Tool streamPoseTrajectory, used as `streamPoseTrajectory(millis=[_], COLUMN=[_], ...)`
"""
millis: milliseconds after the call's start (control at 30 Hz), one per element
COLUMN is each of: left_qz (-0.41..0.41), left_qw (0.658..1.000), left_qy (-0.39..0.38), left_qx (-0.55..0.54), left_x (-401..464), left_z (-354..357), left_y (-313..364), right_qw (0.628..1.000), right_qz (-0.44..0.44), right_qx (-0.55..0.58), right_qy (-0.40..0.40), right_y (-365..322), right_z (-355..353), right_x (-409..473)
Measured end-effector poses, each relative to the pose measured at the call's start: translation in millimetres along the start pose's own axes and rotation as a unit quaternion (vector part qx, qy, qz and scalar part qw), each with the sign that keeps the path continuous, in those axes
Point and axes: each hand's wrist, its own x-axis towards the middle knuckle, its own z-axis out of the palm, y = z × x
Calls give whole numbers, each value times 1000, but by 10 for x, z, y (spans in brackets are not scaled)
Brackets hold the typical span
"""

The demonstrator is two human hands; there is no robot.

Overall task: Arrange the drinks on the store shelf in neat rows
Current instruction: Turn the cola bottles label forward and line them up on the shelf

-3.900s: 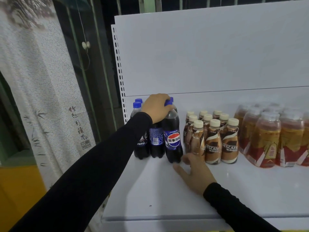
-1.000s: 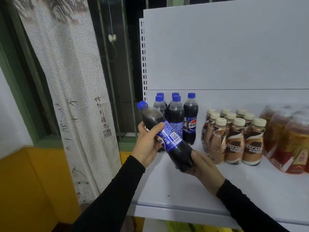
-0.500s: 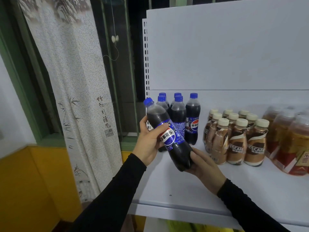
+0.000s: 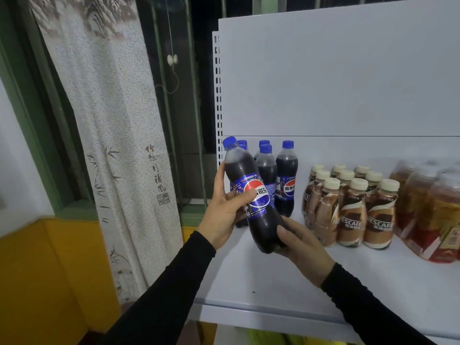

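While held two-handed, one cola bottle (image 4: 254, 197); nine coffee bottles (image 4: 352, 212).

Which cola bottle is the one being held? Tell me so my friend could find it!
Look at the white shelf, at its left end, where blue-capped cola bottles stand. The held cola bottle is in front of them, gripped by the left hand and right hand. It alone is tilted and off the shelf.

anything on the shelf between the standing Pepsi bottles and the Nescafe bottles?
No. In the head view a narrow strip of bare white shelf separates the standing Pepsi bottles from the Nescafe bottles; nothing stands in it.
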Motion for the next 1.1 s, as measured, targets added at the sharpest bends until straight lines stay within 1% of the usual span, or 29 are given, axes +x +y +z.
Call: streamPoseTrajectory(millis=[67,167,267,367,433,467,533,600,667,800,967,1100], left_qz=[-4,-1,11,-4,-36,-58,-99,-121,-123,-131,-145,-149], left_qw=[1000,1000,996,987,979,973,963,962,963,958,950,950], left_qy=[-2,27,49,78,96,104,101,91,81,89,100,110], left_qx=[0,-14,-72,-140,-177,-198,-229,-227,-225,-241,-259,-251], left_x=[13,33,83,138,137,137,111,86,67,55,66,42], left_z=[-21,-40,-80,-104,-109,-124,-142,-149,-146,-190,-224,-209], left_y=[-16,-10,18,59,92,93,101,93,78,41,9,12], right_qw=[1000,1000,998,987,969,961,958,955,952,944,943,942], right_qz=[6,0,-42,-84,-111,-124,-150,-172,-190,-214,-220,-224], right_qx=[13,-2,-42,-133,-219,-245,-246,-241,-241,-250,-250,-251], right_qy=[-1,-7,-22,-42,-38,-30,-9,7,14,15,11,9], right_y=[-32,-79,-161,-251,-304,-328,-367,-406,-444,-478,-460,-447], right_z=[19,36,63,102,142,164,214,268,321,397,409,403], right_x=[1,6,14,26,62,85,129,160,180,203,235,227])
